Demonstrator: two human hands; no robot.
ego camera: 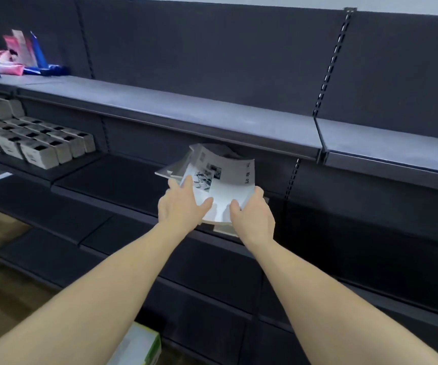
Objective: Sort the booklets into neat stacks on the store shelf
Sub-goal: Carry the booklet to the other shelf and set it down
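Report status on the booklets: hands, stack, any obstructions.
Left hand and right hand both grip the booklets at the near edge. Bundle fanned, uneven, top cover curling, at the dark shelf. Nothing blocking that spot.

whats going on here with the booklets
A person is handling a loose bundle of booklets at a dark store shelf. The left hand and right hand grip the near edge from either side, thumbs on top, and the top covers curl upward. The bundle is fanned out, not squared, with one more booklet lying under it. Small boxes sit farther left.
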